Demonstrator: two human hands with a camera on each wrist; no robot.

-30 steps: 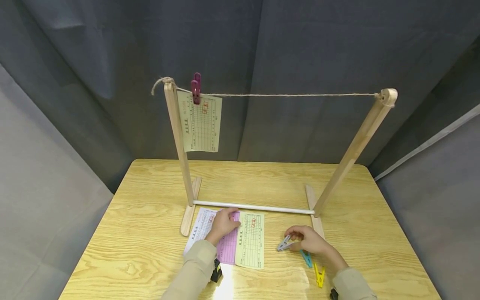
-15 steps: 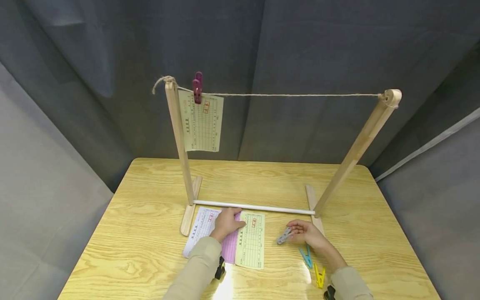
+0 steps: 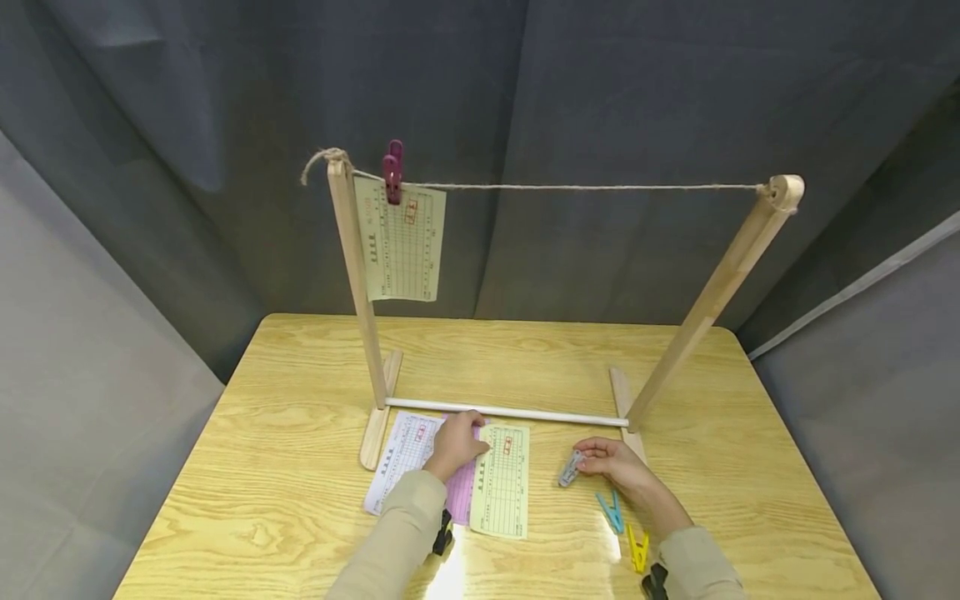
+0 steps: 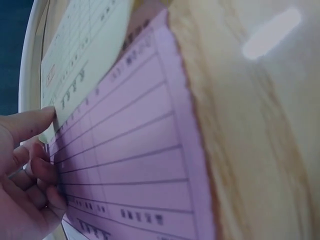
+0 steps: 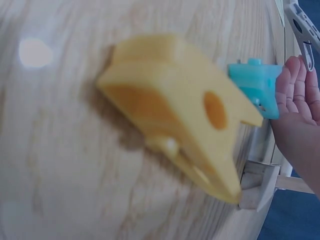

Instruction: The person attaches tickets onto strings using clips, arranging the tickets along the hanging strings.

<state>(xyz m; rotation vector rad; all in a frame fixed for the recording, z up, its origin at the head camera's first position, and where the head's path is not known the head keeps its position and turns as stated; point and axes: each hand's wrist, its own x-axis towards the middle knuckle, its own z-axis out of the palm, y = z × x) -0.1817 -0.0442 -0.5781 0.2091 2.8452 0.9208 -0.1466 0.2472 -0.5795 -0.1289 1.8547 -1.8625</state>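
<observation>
My left hand (image 3: 455, 444) lies over the pink paper slip (image 3: 459, 487), thumb and curled fingers at the top left corner of the pale yellow-green slip (image 3: 504, 487). In the left wrist view, the thumb (image 4: 35, 122) overlaps that corner, with the fingers curled below it over the pink slip (image 4: 130, 155). A white slip (image 3: 405, 458) lies to the left. My right hand (image 3: 618, 469) pinches a grey clothespin (image 3: 571, 469) over the table, right of the slips. Below that hand lie a blue clothespin (image 3: 612, 512) and a yellow clothespin (image 3: 638, 550).
Beyond the slips stands a wooden frame with a left post (image 3: 356, 292), a right post (image 3: 708, 308) and a white bottom bar (image 3: 510, 412). A purple clothespin (image 3: 393, 172) holds another yellow-green slip (image 3: 405, 250) on its string (image 3: 585, 187). Grey curtains surround the table (image 3: 247, 467).
My left hand has slid slightly right along the pink slip to the yellow-green slip's corner. The right hand has shifted slightly up and turned the grey clothespin more upright.
</observation>
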